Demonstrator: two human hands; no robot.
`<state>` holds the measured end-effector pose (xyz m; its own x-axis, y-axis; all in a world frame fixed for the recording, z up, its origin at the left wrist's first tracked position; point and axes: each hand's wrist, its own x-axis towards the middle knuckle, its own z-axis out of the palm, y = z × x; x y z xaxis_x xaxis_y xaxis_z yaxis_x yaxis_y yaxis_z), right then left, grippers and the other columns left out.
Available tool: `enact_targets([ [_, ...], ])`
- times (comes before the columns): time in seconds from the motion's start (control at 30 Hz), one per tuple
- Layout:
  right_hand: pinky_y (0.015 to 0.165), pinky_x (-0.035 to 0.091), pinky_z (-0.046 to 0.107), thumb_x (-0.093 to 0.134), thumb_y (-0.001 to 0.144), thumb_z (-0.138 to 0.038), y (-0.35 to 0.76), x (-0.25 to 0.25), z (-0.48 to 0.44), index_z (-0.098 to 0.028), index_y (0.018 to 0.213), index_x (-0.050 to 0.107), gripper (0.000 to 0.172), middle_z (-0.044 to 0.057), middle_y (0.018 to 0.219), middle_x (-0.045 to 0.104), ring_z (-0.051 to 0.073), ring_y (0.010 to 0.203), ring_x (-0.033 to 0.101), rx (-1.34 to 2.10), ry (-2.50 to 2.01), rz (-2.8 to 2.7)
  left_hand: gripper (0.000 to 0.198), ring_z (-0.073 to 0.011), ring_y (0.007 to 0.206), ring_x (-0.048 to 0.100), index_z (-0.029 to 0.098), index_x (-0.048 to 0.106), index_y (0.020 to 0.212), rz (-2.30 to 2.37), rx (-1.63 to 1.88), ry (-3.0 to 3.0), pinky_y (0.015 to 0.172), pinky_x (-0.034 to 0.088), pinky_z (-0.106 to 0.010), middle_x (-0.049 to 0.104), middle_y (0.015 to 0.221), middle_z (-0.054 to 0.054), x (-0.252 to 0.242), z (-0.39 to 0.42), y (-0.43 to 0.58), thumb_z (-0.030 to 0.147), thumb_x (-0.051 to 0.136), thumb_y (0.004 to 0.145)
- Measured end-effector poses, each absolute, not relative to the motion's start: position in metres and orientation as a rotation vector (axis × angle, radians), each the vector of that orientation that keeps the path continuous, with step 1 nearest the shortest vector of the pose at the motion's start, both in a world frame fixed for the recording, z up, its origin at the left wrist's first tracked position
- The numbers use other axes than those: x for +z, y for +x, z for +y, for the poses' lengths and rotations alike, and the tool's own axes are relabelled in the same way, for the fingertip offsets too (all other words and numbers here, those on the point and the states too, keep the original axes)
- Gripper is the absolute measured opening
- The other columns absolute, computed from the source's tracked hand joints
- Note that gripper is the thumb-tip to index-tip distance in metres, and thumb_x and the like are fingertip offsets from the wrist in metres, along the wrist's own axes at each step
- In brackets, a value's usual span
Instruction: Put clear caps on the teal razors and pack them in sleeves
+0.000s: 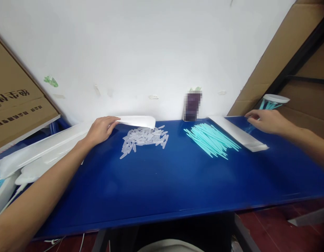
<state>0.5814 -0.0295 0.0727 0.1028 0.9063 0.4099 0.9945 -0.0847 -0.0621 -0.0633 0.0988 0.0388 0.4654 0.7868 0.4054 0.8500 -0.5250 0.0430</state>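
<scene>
A blue table (pixel 162 185) is seen from above, with 2 bare arms stretched across it. The left hand (pixel 100 129) is laid on the near end of a white curved tray (pixel 137 121), which is pinched between thumb and fingers at the back left of the table. Just beside the tray, a pile of clear plastic caps (pixel 143 138) is spread on the blue surface. The right hand (pixel 265 120) is placed at the far right, fingers bent over a small clear item that cannot be made out, so its grip cannot be told. Between it and a heap of turquoise sticks (pixel 211 140) a white flat strip (pixel 239 134) is laid. A cardboard box (pixel 15 105) is stood at the left.
</scene>
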Motion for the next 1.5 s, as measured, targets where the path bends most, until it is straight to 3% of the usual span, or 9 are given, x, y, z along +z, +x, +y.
enact_targets([
  [0.17,0.085,0.038,0.044,0.048,0.092,-0.035,0.516,0.081,-0.021,-0.018,0.091,0.071,0.029,0.017,0.096,0.074,0.031,0.093,0.062,-0.303,-2.05,-1.85,0.05,-0.0234,0.129,0.06,0.02,0.064,0.131,-1.502,-0.872,-2.316,0.111,0.043,-0.035,0.067,0.137,-0.007,0.056,0.08,-0.073,0.049,0.032,0.106],
  [0.27,0.089,0.036,0.048,0.053,0.09,-0.045,0.471,0.084,-0.012,-0.021,0.088,0.07,0.029,0.018,0.119,0.069,0.04,0.119,0.05,-0.297,-1.951,-1.89,0.045,-0.0211,0.13,0.059,0.017,0.06,0.135,-1.487,-0.961,-2.152,0.112,0.043,-0.036,0.065,0.139,-0.007,0.063,0.067,-0.092,0.043,0.036,0.107],
  [0.53,0.073,0.045,0.04,0.042,0.093,-0.042,0.423,0.072,0.006,-0.021,0.097,0.065,0.031,0.013,0.099,0.071,0.03,0.086,0.061,-0.27,-1.941,-1.804,0.037,-0.0257,0.128,0.059,0.027,0.061,0.128,-1.664,-0.824,-1.926,0.111,0.042,-0.039,0.065,0.139,0.0,0.054,0.048,-0.171,0.036,0.042,0.097],
  [0.67,0.073,0.043,0.042,0.052,0.087,-0.05,0.425,0.062,-0.003,-0.022,0.097,0.069,0.034,0.012,0.093,0.074,0.034,0.088,0.065,-0.125,-2.25,-2.12,0.046,-0.0291,0.101,0.06,0.022,0.069,0.119,-1.981,-0.649,-1.705,0.089,0.048,-0.038,0.07,0.115,-0.007,0.056,0.05,-0.181,0.036,0.037,0.09],
  [0.87,0.073,0.049,0.043,0.063,0.083,-0.059,0.42,0.062,-0.012,-0.02,0.089,0.072,0.041,0.012,0.085,0.076,0.031,0.08,0.069,0.182,-2.29,-2.299,0.049,-0.022,0.067,0.038,0.021,0.071,0.117,-2.375,-0.2,-1.649,0.063,0.032,-0.031,0.054,0.081,-0.008,0.052,0.048,-0.158,0.045,0.037,0.091],
  [1.03,0.07,0.051,0.041,0.07,0.078,-0.062,0.417,0.061,-0.013,-0.019,0.087,0.072,0.044,0.012,0.086,0.076,0.03,0.081,0.07,0.188,-2.298,-2.3,0.046,-0.0239,0.079,0.045,0.015,0.071,0.109,-2.121,-0.47,-1.638,0.065,0.028,-0.031,0.058,0.087,-0.009,0.053,0.049,-0.153,0.042,0.037,0.093],
  [1.17,0.068,0.05,0.04,0.07,0.078,-0.064,0.41,0.055,-0.015,-0.021,0.085,0.072,0.043,0.011,0.086,0.076,0.03,0.08,0.07,0.159,-2.321,-2.346,0.034,-0.0192,0.076,0.054,0.017,0.065,0.072,-1.803,-0.72,-1.963,0.077,0.037,-0.033,0.063,0.076,-0.005,0.055,0.042,-0.12,0.03,0.038,0.087],
  [1.3,0.067,0.047,0.038,0.063,0.087,-0.049,0.393,0.045,-0.017,-0.022,0.082,0.072,0.028,0.009,0.079,0.074,0.03,0.079,0.07,0.093,-2.191,-2.504,0.045,-0.013,0.051,0.04,0.019,0.042,0.053,-1.46,-0.67,-2.466,0.078,0.035,-0.039,0.052,0.053,0.001,0.043,0.017,-0.049,0.036,0.034,0.094],
  [1.5,0.062,0.038,0.036,0.049,0.097,-0.038,0.376,0.04,-0.023,-0.02,0.094,0.066,0.026,0.014,0.089,0.072,0.031,0.081,0.068,0.004,-2.109,-2.603,0.044,-0.01,0.044,0.03,0.019,0.033,0.054,-0.977,-0.643,-3.029,0.07,0.041,-0.034,0.041,0.045,0.005,0.013,-0.014,0.014,0.032,0.042,0.095],
])
